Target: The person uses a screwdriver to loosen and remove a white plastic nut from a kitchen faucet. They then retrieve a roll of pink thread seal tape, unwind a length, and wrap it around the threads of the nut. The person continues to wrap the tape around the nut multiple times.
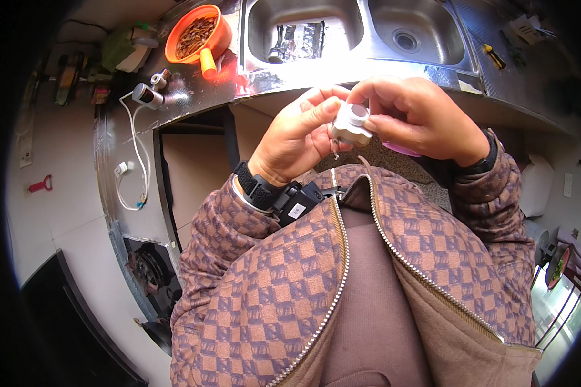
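Observation:
A small white plastic piece [350, 132] with scalloped sides and a round cap-like top [357, 115] is between my two hands, in front of the counter edge. My left hand [292, 134] closes on its left side, with the thumb and fingers against it. With thumb and forefinger, my right hand [423, 119] pinches the round top. The other right fingers are curled. Under my right hand a curved pink edge [401, 149] shows; the rest of that thing is hidden, and I cannot tell whether the hand holds it. A short metallic bit [335, 151] hangs below the white piece.
Beyond my hands is a steel double sink [366, 39], with a clear packet [303, 40] in its left basin. An orange pot [223, 32] of brown strips stands left. Nearby lie a grey cylinder [147, 95] and a white cable [135, 129]. A yellow-handled tool [495, 57] lies right.

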A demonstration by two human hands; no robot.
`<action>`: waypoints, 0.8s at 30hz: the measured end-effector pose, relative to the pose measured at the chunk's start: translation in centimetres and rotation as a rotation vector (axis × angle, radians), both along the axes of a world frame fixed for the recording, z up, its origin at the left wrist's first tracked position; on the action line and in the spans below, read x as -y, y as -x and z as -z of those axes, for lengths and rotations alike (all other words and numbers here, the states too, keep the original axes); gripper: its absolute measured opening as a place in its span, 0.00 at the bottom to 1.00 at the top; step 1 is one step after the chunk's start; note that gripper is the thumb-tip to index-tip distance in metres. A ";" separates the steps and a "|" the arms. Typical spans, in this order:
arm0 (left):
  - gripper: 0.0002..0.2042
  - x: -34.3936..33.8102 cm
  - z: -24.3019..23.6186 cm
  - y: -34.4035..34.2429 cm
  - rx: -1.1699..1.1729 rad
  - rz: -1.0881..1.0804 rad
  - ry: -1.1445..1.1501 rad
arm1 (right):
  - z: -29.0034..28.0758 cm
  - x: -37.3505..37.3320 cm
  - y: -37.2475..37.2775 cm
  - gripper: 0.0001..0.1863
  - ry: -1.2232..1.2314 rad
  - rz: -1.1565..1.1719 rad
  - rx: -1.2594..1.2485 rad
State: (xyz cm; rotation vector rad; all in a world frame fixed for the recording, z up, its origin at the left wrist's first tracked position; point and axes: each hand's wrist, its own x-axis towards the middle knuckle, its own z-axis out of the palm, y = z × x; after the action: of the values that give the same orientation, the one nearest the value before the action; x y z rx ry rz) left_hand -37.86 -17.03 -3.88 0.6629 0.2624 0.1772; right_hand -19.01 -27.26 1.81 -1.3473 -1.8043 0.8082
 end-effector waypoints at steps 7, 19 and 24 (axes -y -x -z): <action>0.25 -0.5 -1.3 1.6 -0.244 0.239 0.014 | 1.2 1.4 0.3 0.10 0.176 0.094 -0.139; 0.18 1.9 -4.1 3.6 -0.260 0.174 -0.536 | 1.3 4.3 3.2 0.13 0.131 -0.269 -0.252; 0.19 2.3 -1.8 4.5 -0.262 -0.033 -0.433 | 1.5 4.4 4.0 0.13 0.089 -0.303 -0.261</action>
State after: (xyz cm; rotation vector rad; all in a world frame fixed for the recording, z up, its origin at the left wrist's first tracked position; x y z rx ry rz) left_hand -42.32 -19.28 -2.04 1.1145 0.4943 0.1801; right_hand -23.02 -31.64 0.26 -0.9786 -1.8005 1.1801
